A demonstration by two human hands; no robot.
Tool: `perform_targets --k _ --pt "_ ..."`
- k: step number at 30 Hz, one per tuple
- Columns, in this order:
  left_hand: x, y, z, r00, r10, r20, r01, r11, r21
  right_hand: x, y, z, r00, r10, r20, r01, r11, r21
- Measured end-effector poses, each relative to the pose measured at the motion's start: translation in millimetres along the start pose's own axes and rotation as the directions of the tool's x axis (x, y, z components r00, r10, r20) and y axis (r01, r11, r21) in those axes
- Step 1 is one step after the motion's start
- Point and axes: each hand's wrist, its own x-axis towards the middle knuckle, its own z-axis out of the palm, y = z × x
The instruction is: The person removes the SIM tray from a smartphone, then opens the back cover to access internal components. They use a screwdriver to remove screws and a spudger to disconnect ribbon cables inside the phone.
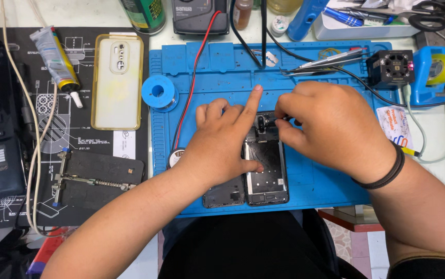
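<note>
Centrally on the blue repair mat [331,186], an opened phone frame [266,173] is pinned flat by the left hand [222,150], index finger raised. The right hand [331,129] is closed, its fingers pinching something small at the frame's far end. Steady downward pressure and small, controlled movements are advisable.

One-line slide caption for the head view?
Left hand steadies an opened phone on a blue mat while the right hand works its top end.
</note>
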Motion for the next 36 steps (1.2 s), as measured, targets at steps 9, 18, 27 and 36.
perform_targets --k 9,18,27,36 --pt "2 -1 0 0.998 -0.039 0.051 0.04 0.999 -0.025 25 -11 -2 0.861 0.131 0.491 0.136 0.871 -0.471" --pt "-1 -4 1 0.998 -0.067 -0.011 0.066 0.997 -0.048 42 0 -12 0.929 -0.241 0.281 0.261 0.965 -0.033" --pt "-5 -6 -2 0.989 -0.006 -0.145 0.015 0.998 0.064 26 1 -12 0.977 -0.124 0.175 0.127 0.992 -0.004" --pt "-6 -14 1 0.984 -0.004 -0.177 0.004 1.0 0.0 23 -2 -10 0.918 0.221 0.329 -0.157 0.965 -0.21"
